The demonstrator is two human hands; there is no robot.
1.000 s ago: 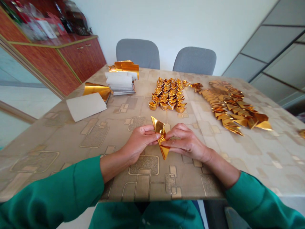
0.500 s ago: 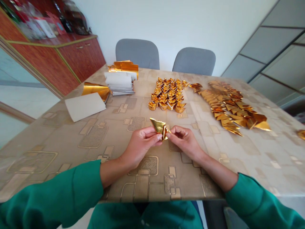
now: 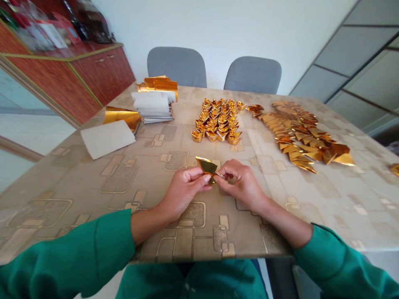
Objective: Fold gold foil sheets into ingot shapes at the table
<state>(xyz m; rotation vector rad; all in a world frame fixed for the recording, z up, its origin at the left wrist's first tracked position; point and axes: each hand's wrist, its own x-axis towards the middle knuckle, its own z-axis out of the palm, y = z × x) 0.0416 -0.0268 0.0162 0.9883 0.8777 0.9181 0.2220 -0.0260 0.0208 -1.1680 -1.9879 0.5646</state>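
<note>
Left-hand fingers: the left hand (image 3: 183, 189) grips a piece of folded gold paper (image 3: 205, 167) between thumb and fingers; some fingertips are hidden behind it.
Right-hand fingers: the right hand (image 3: 243, 182) pinches the paper's other end between thumb and forefinger; its remaining fingers are curled and partly out of sight.
Folded gold paper: held just above the desk (image 3: 149, 174), nearest its near edge, one point toward the far left corner; its lower folds are covered by the fingers.
Gold boats (image 3: 218, 120): packed in rows toward the far edge; the back ones overlap too much to count.
Gold pieces (image 3: 304, 137): overlapping in a broad heap toward the right edge, many half covered.
White card (image 3: 107, 139): by the left edge, overlapping a gold sheet (image 3: 120, 115).
Paper stack (image 3: 154, 106): near the far left corner, its lower layers hard to separate.
Chairs (image 3: 176, 66): two beyond the far edge, lower parts hidden by the desk.
Cabinet (image 3: 102, 77): beyond the far left corner, cut off by the frame; the things on top are blurred.
</note>
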